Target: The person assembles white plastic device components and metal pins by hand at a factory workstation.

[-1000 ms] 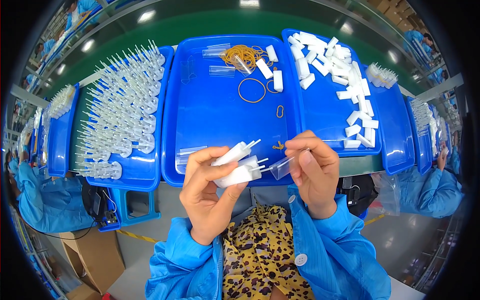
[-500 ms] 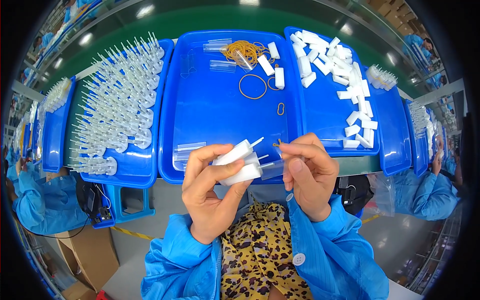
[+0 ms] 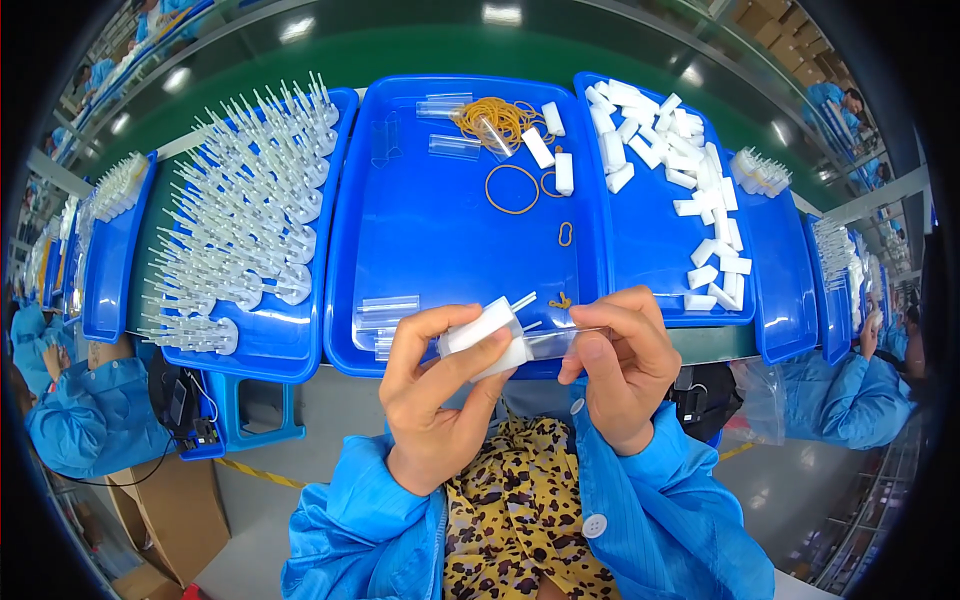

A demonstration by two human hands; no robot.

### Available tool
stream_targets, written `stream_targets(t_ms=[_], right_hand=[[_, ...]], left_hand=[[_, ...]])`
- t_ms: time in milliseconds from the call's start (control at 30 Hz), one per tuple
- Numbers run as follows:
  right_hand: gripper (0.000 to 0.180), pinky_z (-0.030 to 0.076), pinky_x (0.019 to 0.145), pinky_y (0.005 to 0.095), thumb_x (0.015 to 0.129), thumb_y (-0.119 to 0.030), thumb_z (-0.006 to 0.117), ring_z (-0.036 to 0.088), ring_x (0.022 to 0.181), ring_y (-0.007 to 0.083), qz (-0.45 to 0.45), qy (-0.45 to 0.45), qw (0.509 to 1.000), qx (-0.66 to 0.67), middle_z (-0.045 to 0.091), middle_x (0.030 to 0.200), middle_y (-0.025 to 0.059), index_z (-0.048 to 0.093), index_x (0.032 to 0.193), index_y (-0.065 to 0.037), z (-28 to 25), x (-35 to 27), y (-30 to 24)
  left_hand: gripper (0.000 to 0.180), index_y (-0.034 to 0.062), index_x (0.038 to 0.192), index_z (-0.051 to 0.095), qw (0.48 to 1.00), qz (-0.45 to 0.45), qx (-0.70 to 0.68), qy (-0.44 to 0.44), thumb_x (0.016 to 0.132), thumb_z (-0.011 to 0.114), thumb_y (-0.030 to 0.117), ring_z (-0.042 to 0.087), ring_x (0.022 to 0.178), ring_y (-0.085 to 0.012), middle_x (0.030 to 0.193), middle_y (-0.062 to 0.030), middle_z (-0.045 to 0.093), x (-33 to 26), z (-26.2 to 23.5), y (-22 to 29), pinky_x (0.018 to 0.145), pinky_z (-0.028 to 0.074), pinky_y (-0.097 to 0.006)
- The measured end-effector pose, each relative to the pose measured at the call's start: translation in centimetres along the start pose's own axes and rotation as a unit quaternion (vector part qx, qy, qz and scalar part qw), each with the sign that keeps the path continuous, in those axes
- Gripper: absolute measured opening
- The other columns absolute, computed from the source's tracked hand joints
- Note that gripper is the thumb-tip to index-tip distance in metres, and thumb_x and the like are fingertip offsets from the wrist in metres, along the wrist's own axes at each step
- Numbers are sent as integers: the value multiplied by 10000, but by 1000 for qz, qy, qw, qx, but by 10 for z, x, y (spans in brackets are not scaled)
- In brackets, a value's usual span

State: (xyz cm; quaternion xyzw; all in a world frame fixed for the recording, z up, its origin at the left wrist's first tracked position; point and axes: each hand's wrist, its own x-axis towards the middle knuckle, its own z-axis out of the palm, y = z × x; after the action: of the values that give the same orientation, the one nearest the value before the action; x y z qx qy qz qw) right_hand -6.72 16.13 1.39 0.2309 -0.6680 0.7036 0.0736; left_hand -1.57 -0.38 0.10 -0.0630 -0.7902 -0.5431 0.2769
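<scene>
My left hand [image 3: 437, 385] is closed around a bundle of white blocks [image 3: 482, 328], held tilted over the near edge of the middle tray. Thin white rods [image 3: 523, 300] stick out of the bundle's right end. A clear plastic sleeve [image 3: 550, 345] reaches from that end to my right hand [image 3: 622, 365], whose thumb and fingers pinch its far edge. Beyond my right fingertips shows a small twisted rubber band [image 3: 562, 300], apart from them as far as I can see. How far the sleeve covers the blocks is partly hidden by my left fingers.
The blue middle tray [image 3: 450, 240] holds a heap of rubber bands [image 3: 495, 122], clear sleeves [image 3: 388, 308] and a few white blocks [image 3: 564, 174]. Left of it, a tray carries many upright white rodded pieces [image 3: 235, 200]. Loose white blocks [image 3: 680, 150] fill part of the right tray.
The clear sleeve now lies over more of the bundle's right end. The twisted rubber band, earlier at my right fingertips, is now apart from them. The view has shifted slightly.
</scene>
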Motion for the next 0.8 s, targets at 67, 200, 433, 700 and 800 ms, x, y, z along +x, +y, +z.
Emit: stream_targets(t_ms=[67,200,433,700,800], right_hand=[[184,513,533,204,883,-2,611,615,646,108,6,-7,1000,-3,530,947,97,655,1055,46,-1,1,-1],[185,513,534,206,886,-4,611,609,656,105,55,-32,998,17,530,934,88,655,1060,45,-2,8,-1],[245,515,542,207,889,9,605,598,685,103,102,13,993,54,576,955,106,574,1128,56,5,9,7],[243,525,554,207,891,20,603,615,697,115,-24,13,1000,-11,616,1025,181,488,1105,31,7,12,16],[259,526,567,206,884,36,607,613,719,117,-2,4,1000,-15,611,1038,186,491,1115,24,5,14,17]], left_hand=[[331,57,1039,716,1000,6,3,1,730,740,-56,629,950,-254,1129,-152,552,1,0,2,713,548,-313],[319,65,1023,717,999,37,27,4,740,714,-83,634,960,-259,1130,-155,556,1,-1,1,697,562,-311],[334,-2,1064,602,999,-13,39,-22,757,661,-121,618,1027,-335,1178,-185,548,-1,5,7,764,561,-358],[327,-19,1068,528,999,18,29,-24,776,642,-113,536,1176,-438,1208,-239,575,-6,10,-3,946,483,-459],[322,-19,1066,529,999,18,31,-34,780,650,-106,534,1177,-444,1225,-244,571,-5,10,-3,952,483,-465]])
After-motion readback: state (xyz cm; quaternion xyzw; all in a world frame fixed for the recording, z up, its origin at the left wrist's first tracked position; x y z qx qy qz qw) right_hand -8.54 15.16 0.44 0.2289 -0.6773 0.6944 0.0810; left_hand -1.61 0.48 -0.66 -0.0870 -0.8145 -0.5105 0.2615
